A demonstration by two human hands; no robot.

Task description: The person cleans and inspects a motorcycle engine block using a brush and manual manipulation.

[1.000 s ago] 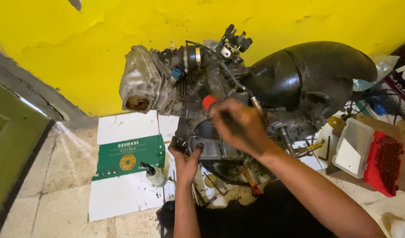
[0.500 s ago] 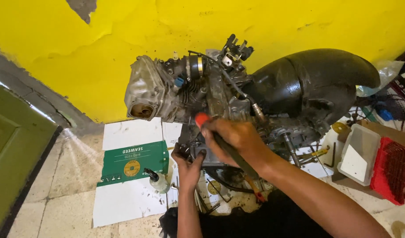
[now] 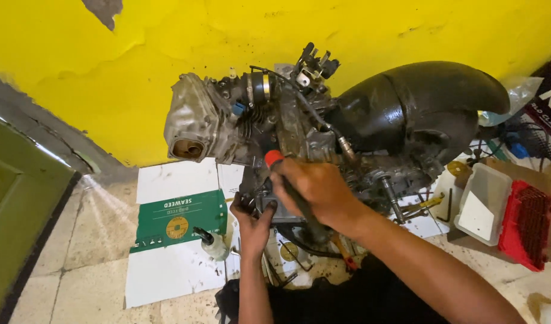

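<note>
Two bare forearms, no sleeves showing, no watch, ring or glove, left hand narrow at the wrist, right hand broad-backed, knuckles showing, dark trousers near, at the bottom edge

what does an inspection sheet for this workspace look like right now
surface: tiled floor with flattened green and white cardboard under the work
job's things: engine with black exhaust; red-handled tool
clutter: small bottle, white tray, red basket, loose hand tools
grippers: right hand grips the red-handled tool; left hand touches the engine's lower side
cables: black cable across the engine top
surroundings: yellow wall, green door
</note>
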